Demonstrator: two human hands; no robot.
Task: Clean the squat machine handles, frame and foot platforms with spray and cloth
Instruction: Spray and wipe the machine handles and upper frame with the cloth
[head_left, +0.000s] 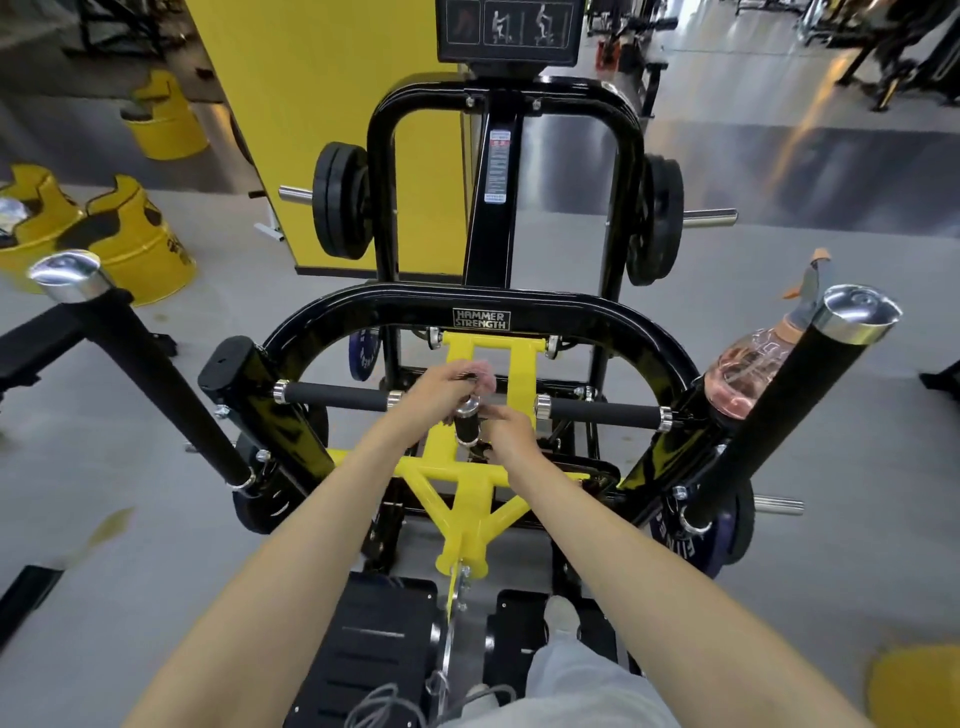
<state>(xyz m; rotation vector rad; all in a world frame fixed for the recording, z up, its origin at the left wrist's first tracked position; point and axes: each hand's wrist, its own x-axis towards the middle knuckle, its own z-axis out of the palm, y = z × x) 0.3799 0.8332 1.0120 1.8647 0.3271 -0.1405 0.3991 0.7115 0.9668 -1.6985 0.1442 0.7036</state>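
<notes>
I stand on a black and yellow squat machine. My left hand (440, 388) pinches a small pink cloth (486, 375) just above the chrome end of a short black centre handle (467, 427). Beside that handle, on its right, my right hand (511, 434) has its fingers curled against it. A clear spray bottle (753, 371) with pink liquid and an orange trigger stands on the black frame (483, 306) at the right. Two black horizontal grips (332, 397) (605, 413) run left and right of my hands. The black foot platforms (374, 654) lie below, my right foot on one.
Long black padded handles with chrome caps rise at the left (150, 374) and right (789, 410). Weight plates (340, 200) hang on the upright behind. Yellow drums (124, 239) stand on the grey floor at the left, with a yellow wall panel (322, 130) behind the machine.
</notes>
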